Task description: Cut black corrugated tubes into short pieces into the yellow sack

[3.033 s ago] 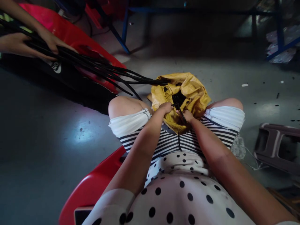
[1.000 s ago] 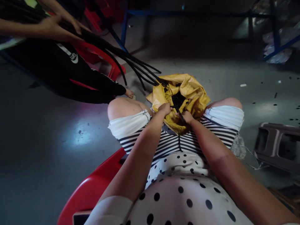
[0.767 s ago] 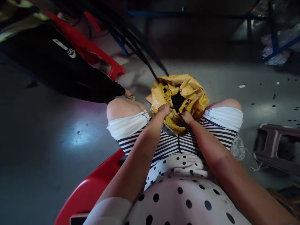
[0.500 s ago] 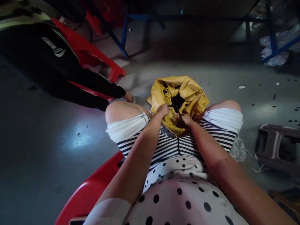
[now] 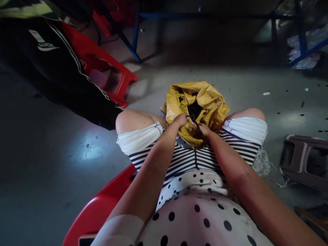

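Observation:
Between my knees stands a yellow woven sack (image 5: 215, 106) with its mouth folded open and a heap of small black pieces (image 5: 194, 108) inside. Over the near side of the opening, my left hand (image 5: 181, 119) is closed, pinching a small black piece (image 5: 189, 116). My right hand (image 5: 203, 129) is wrapped round a slim black tool (image 5: 196, 124), perhaps scissors or nippers; its exact kind is too dark to tell. The tool's tip points toward the piece at my left fingertips, and the two hands are close together.
At the left, a person in black trousers (image 5: 58, 75) is beside a red plastic stool (image 5: 123, 77). A grey stool (image 5: 299, 153) lies at the right, near a clear plastic bag (image 5: 261, 163). Blue metal frame legs (image 5: 135, 34) stand ahead. Small black bits are scattered on the floor.
The other person's legs have shifted, and the foot that showed beside my left knee is now out of sight. My hands stay nearly in place over the sack.

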`<state>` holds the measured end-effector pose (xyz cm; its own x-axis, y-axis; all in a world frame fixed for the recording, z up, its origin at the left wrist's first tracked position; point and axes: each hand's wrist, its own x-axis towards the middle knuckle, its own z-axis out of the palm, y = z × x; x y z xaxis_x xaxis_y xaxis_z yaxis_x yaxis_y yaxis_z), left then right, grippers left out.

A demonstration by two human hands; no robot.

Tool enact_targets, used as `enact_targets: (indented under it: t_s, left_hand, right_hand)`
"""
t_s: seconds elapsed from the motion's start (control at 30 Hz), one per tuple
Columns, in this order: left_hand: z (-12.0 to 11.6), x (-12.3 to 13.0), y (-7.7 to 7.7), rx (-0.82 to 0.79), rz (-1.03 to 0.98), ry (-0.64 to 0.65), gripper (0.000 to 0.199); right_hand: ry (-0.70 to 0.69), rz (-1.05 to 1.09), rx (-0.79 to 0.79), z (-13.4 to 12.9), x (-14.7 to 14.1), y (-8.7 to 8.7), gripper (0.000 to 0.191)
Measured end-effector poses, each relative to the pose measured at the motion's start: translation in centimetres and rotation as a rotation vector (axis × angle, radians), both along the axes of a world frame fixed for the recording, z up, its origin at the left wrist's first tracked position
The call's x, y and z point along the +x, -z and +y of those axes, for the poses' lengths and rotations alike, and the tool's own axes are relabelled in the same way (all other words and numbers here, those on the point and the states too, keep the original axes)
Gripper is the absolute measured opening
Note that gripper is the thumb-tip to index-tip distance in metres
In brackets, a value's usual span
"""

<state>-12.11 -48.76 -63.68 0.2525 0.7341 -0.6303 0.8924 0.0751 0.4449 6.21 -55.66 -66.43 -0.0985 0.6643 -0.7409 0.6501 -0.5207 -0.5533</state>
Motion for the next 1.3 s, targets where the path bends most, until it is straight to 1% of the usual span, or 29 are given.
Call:
enact_targets:
  t_s: [0.1,0.2,0.4,0.77,0.93,1.03,1.1,1.3]
  left_hand:
    - [0.0,-0.1,-0.1,-0.002,-0.003,0.005,0.034]
    - [0.1,0.0,-0.3,0.01,-0.009,-0.006,0.035]
    - [0.2,0.3,-0.6,0.025,-0.017,-0.029,0.036]
    - [0.5,0.0,0.4,0.023,-0.086,-0.054,0.034]
    - [0.7,-0.1,0.7,0.04,-0.11,-0.065,0.035]
    - [0.7,0.0,0.5,0.038,-0.11,-0.062,0.036]
    - [0.7,0.0,0.2,0.034,-0.096,-0.05,0.037]
    - [0.6,0.1,-0.5,0.02,-0.064,-0.013,0.037]
  right_hand:
    - [-0.015,-0.014,-0.017,0.1,0.0,0.0,0.075]
    - [-0.042,-0.044,0.011,0.2,0.0,-0.1,0.075]
    - [-0.02,-0.049,0.053,0.2,0.0,-0.7,0.077]
    - [-0.034,-0.08,0.057,0.1,0.0,-0.5,0.081]
    - [-0.053,-0.095,0.047,0.2,-0.2,-1.2,0.08]
    - [-0.075,-0.108,0.036,0.1,-0.3,-1.7,0.08]
    - [-0.075,-0.111,0.041,0.1,-0.3,-1.7,0.079]
    - [-0.05,-0.092,0.053,0.2,-0.2,-0.7,0.079]
